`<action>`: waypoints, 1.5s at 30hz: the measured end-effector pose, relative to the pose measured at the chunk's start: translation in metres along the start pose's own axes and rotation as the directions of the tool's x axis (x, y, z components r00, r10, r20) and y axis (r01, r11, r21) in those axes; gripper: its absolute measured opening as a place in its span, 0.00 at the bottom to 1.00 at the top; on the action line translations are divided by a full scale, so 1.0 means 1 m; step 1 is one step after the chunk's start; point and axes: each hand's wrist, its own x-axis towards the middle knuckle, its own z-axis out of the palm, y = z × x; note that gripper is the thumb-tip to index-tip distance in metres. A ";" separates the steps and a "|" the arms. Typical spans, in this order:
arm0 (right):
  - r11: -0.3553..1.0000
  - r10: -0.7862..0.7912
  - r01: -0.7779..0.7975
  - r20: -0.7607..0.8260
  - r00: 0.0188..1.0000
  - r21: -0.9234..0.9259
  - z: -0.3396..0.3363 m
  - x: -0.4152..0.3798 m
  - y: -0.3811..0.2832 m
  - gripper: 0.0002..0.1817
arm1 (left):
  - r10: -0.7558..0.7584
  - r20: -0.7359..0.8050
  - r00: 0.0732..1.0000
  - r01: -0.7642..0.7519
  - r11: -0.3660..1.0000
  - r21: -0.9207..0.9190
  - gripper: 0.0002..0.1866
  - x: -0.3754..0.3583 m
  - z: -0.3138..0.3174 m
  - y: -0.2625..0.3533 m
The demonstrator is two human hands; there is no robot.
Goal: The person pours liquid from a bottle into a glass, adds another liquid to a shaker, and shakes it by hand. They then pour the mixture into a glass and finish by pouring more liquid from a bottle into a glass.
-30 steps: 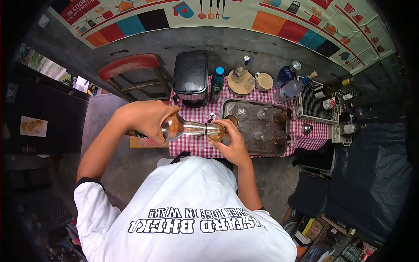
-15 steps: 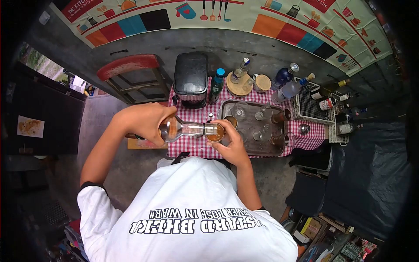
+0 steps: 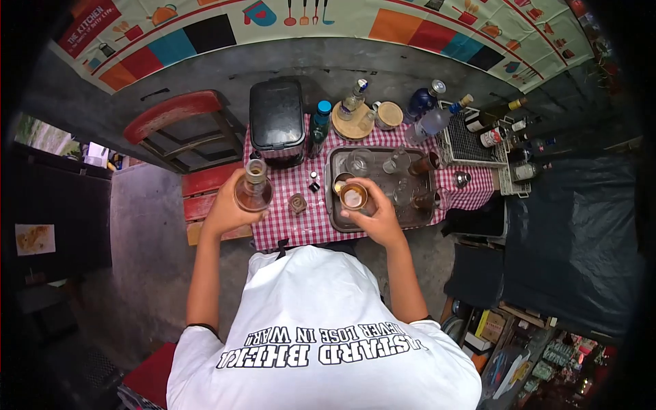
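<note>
My left hand (image 3: 227, 215) is closed around a clear glass decanter (image 3: 253, 198), held upright over the left side of the checkered cloth. Its open neck (image 3: 255, 169) points up toward me. In my right hand (image 3: 380, 220) is a small round cup (image 3: 353, 197) with liquid in it, held over the left edge of the brown tray (image 3: 333, 222). Just behind it, partly hidden, another cup (image 3: 339, 182) rests on the tray. A square-looking glass stopper (image 3: 297, 203) lies on the cloth between my hands, with a small black-and-silver item (image 3: 314, 182) behind it.
Several glasses (image 3: 396, 162) stand on the tray. A lidded black bin (image 3: 276, 113) and a blue-capped bottle (image 3: 320, 126) are at the back left. Wooden boards (image 3: 352, 124) and bottles (image 3: 432, 123) line the back; a wire rack (image 3: 471, 164) with bottles is at right. A red chair (image 3: 201, 195) stands left.
The decanter has gone from tilted over the cup to upright, moving left away from it. My right hand has shifted slightly right with the cup. The stopper on the cloth is now visible.
</note>
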 end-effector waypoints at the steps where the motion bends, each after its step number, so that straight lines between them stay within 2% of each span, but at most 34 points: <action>1: 0.997 0.066 -0.066 -0.014 0.998 0.027 -0.001 -0.001 0.006 0.32 | -0.014 -0.095 0.995 0.011 0.999 -0.041 0.45 -0.001 0.009 -0.030; 2: 0.990 0.130 -0.128 -0.027 0.991 0.053 -0.004 -0.001 0.014 0.32 | -0.032 -0.190 0.981 0.016 0.996 -0.082 0.45 -0.002 0.014 -0.045; 3: 0.991 0.135 -0.134 -0.041 0.990 0.017 -0.007 -0.001 0.028 0.32 | -0.109 -0.194 0.975 0.072 0.979 -0.190 0.46 -0.001 0.022 -0.043; 4: 0.990 0.140 -0.139 -0.047 0.989 0.010 -0.009 -0.001 0.040 0.32 | -0.109 -0.188 0.976 0.071 0.978 -0.198 0.46 0.000 0.027 -0.053; 6: 0.972 0.231 -0.226 -0.104 0.967 0.056 -0.014 -0.001 0.061 0.31 | -0.096 -0.321 0.942 0.034 0.981 -0.192 0.45 0.007 0.047 -0.094; 8: 0.974 0.226 -0.229 -0.132 0.965 -0.007 -0.022 0.000 0.083 0.31 | -0.085 -0.373 0.924 0.040 0.991 -0.126 0.45 0.013 0.062 -0.130; 10: 0.945 0.287 -0.306 -0.154 0.945 -0.113 -0.031 0.002 0.094 0.28 | -0.093 -0.461 0.882 0.064 0.995 -0.078 0.44 0.019 0.070 -0.142; 11: 0.945 0.286 -0.306 -0.160 0.945 -0.118 -0.035 0.005 0.094 0.28 | -0.090 -0.459 0.884 0.059 0.995 -0.083 0.44 0.021 0.071 -0.141; 13: 0.913 0.262 -0.289 -0.128 0.957 -0.289 -0.041 0.009 0.096 0.29 | -0.175 -0.447 0.877 0.089 0.974 -0.207 0.44 0.022 0.077 -0.137; 14: 0.911 0.265 -0.293 -0.132 0.955 -0.290 -0.043 0.013 0.096 0.29 | -0.177 -0.443 0.879 0.090 0.974 -0.210 0.44 0.023 0.079 -0.140; 16: 0.837 0.313 -0.326 -0.105 0.944 -0.439 -0.048 0.021 0.098 0.29 | -0.147 -0.466 0.873 0.117 0.989 -0.094 0.44 0.025 0.084 -0.146; 17: 0.836 0.312 -0.327 -0.108 0.944 -0.441 -0.050 0.025 0.099 0.29 | -0.146 -0.465 0.873 0.114 0.989 -0.096 0.44 0.027 0.087 -0.147; 19: 0.772 0.284 -0.255 -0.043 0.958 -0.581 -0.053 0.033 0.102 0.30 | -0.170 -0.467 0.868 0.130 0.985 -0.116 0.43 0.028 0.091 -0.149; 20: 0.770 0.286 -0.256 -0.043 0.957 -0.584 -0.055 0.036 0.105 0.30 | -0.171 -0.467 0.867 0.130 0.984 -0.120 0.43 0.029 0.094 -0.154; 22: 0.705 0.259 -0.193 -0.005 0.966 -0.683 -0.059 0.042 0.111 0.30 | -0.113 -0.477 0.872 0.097 0.994 -0.058 0.42 0.031 0.098 -0.165; 26: 0.675 0.310 -0.188 0.043 0.950 -0.714 -0.063 0.053 0.109 0.31 | -0.108 -0.483 0.869 0.093 0.994 -0.054 0.43 0.029 0.098 -0.154; 28: 0.637 0.354 -0.192 0.062 0.933 -0.746 -0.060 0.057 0.096 0.31 | 0.019 -0.488 0.872 0.057 0.988 0.140 0.42 0.028 0.097 -0.151; 39: 0.502 0.431 -0.127 0.121 0.894 -0.856 -0.058 0.071 0.094 0.31 | -0.088 -0.469 0.879 0.096 0.995 -0.006 0.42 0.026 0.097 -0.147; 45: 0.465 0.471 -0.161 0.089 0.878 -0.871 -0.054 0.073 0.092 0.29 | -0.016 -0.476 0.879 0.055 0.996 0.069 0.42 0.027 0.097 -0.155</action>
